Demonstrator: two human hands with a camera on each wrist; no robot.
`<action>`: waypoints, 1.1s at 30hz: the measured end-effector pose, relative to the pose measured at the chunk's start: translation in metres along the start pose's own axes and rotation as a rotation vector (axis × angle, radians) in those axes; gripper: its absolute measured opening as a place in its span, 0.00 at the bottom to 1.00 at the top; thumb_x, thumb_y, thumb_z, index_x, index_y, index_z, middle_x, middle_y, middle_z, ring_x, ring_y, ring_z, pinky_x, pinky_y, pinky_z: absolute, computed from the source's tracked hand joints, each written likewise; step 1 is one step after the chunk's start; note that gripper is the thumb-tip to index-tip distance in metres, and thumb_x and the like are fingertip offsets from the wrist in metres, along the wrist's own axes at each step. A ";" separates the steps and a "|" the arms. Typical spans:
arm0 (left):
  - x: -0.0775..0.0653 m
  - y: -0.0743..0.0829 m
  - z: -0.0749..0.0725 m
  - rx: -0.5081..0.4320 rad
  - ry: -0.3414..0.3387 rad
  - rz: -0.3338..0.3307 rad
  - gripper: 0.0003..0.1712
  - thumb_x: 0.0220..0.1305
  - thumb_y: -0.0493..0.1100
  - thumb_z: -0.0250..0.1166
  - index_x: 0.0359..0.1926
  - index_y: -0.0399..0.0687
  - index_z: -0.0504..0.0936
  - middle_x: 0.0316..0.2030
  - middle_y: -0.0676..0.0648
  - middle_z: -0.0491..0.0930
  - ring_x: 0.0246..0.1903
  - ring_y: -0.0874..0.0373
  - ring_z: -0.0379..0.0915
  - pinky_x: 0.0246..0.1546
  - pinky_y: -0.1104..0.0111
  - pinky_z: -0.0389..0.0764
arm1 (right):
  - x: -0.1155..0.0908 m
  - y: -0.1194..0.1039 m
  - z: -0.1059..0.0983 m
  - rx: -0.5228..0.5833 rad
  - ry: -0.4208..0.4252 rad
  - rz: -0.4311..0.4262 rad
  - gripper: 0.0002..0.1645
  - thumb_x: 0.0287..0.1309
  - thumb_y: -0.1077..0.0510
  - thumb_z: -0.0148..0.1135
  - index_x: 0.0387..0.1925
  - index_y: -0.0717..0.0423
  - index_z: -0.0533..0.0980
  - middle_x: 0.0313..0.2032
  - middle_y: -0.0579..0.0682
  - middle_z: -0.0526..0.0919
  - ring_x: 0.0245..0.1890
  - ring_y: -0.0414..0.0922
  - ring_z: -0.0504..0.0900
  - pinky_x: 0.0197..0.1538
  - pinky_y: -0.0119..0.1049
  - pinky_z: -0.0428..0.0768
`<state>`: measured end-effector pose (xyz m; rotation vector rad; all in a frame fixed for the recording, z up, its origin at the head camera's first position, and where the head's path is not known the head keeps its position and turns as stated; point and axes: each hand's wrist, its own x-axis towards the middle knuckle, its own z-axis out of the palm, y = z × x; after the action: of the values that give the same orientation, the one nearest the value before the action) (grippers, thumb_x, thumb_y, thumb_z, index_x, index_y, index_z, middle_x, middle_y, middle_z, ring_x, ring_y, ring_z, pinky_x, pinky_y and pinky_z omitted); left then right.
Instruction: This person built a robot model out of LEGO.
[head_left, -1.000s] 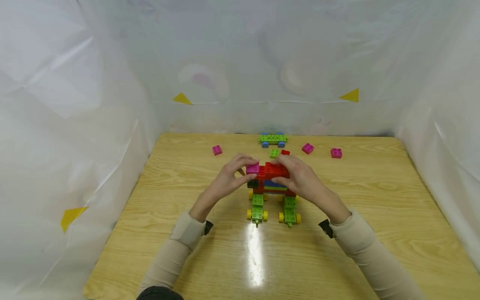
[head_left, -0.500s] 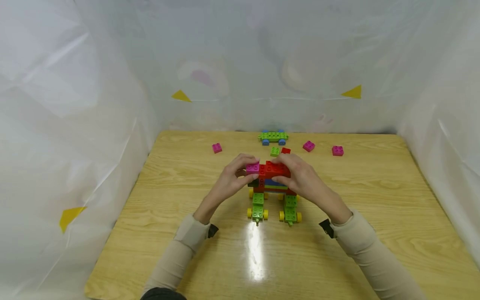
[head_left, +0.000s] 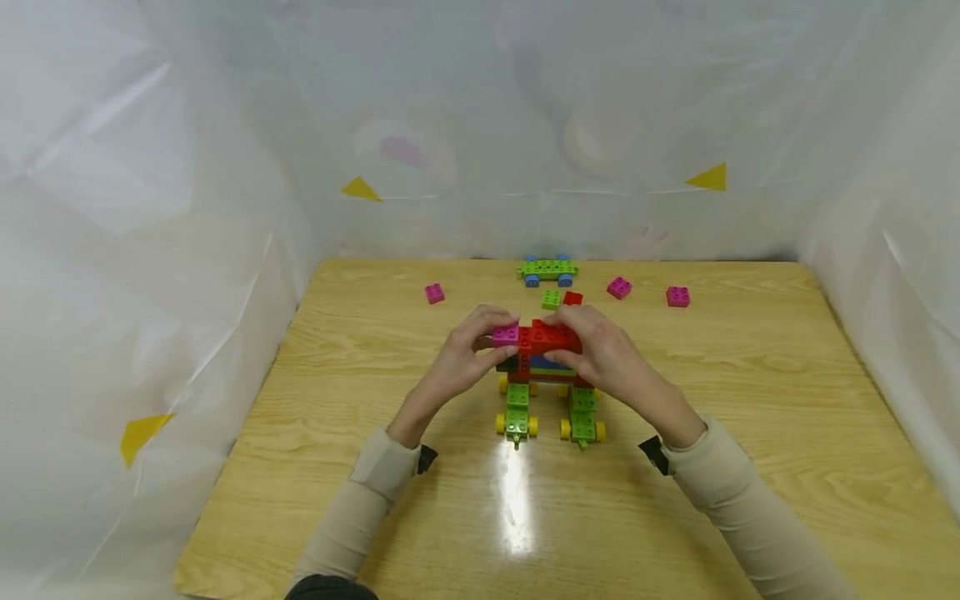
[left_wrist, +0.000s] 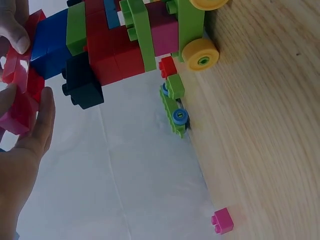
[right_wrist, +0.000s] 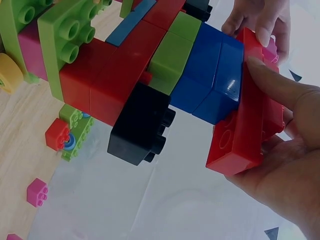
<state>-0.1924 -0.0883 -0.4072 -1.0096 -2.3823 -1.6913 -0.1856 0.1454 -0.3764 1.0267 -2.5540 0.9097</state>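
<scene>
A tall model of building bricks stands on green wheeled bases (head_left: 517, 412) with yellow wheels. My left hand (head_left: 459, 357) pinches a pink brick (head_left: 506, 335) at the model's upper left, finger behind and thumb in front. Over on the right, my right hand (head_left: 606, 354) grips a red brick (head_left: 551, 337) on top, its thumb along the near side in the right wrist view. Beneath the red top layer are blue bricks (right_wrist: 200, 75), a light green brick (right_wrist: 172, 55) and red bricks. A black brick (right_wrist: 139, 125) juts out from the side.
Behind the model lie a green wheeled base (head_left: 547, 268) with blue wheels, a small green brick (head_left: 551, 300) and a red brick (head_left: 573, 298). Loose pink bricks sit at the back left (head_left: 434, 292) and back right (head_left: 678, 297). Pale sheeting encloses the wooden table (head_left: 337, 400).
The scene sits slightly higher in the head view than a second ago. Both hands keep the same hold on the pink and red bricks.
</scene>
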 end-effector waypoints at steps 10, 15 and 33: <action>-0.003 -0.030 -0.044 0.186 0.068 -0.012 0.23 0.72 0.52 0.53 0.60 0.45 0.77 0.57 0.43 0.74 0.52 0.52 0.73 0.46 0.58 0.79 | 0.003 0.000 0.006 0.016 -0.023 0.006 0.25 0.49 0.61 0.74 0.49 0.60 0.75 0.45 0.55 0.81 0.46 0.51 0.78 0.49 0.48 0.78; 0.005 -0.083 -0.089 0.427 0.234 -0.166 0.18 0.67 0.41 0.61 0.55 0.39 0.80 0.54 0.39 0.72 0.50 0.46 0.71 0.44 0.54 0.78 | 0.005 0.002 0.009 0.012 -0.011 -0.011 0.24 0.48 0.61 0.74 0.48 0.60 0.75 0.43 0.53 0.81 0.42 0.49 0.78 0.46 0.46 0.78; 0.022 -0.161 -0.086 0.774 -0.027 -0.505 0.26 0.66 0.40 0.62 0.64 0.42 0.70 0.63 0.37 0.63 0.58 0.37 0.64 0.52 0.45 0.72 | 0.006 0.009 0.009 0.004 -0.022 -0.004 0.23 0.50 0.60 0.73 0.48 0.59 0.75 0.43 0.53 0.81 0.42 0.48 0.77 0.44 0.46 0.79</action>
<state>-0.3220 -0.1824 -0.4969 -0.3211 -3.0569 -0.6394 -0.1965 0.1412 -0.3848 1.0479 -2.5684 0.9077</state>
